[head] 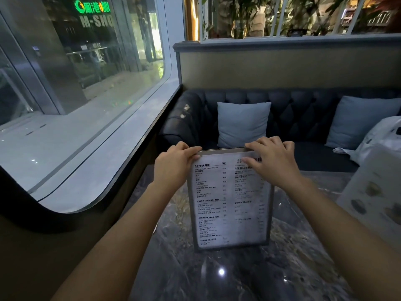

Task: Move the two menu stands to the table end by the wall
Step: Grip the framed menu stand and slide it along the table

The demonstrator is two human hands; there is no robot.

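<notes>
Head view: the menu stand stands upright near the middle of the dark marble table, with the left hand and right hand each curled closed over a top corner of its frame; a second, pale stand is at the right edge. Held only at the top, the stand could tip or its base could skid on the glossy surface, judging by the reflections. Beyond are a tufted sofa with cushions and, left, the window wall.

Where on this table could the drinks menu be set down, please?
Bare marble lies left of the menu, toward the window-side table edge, and in front of it nearer the camera. The right is crowded by the second stand. Both hands, left hand and right hand, grip its top.
</notes>
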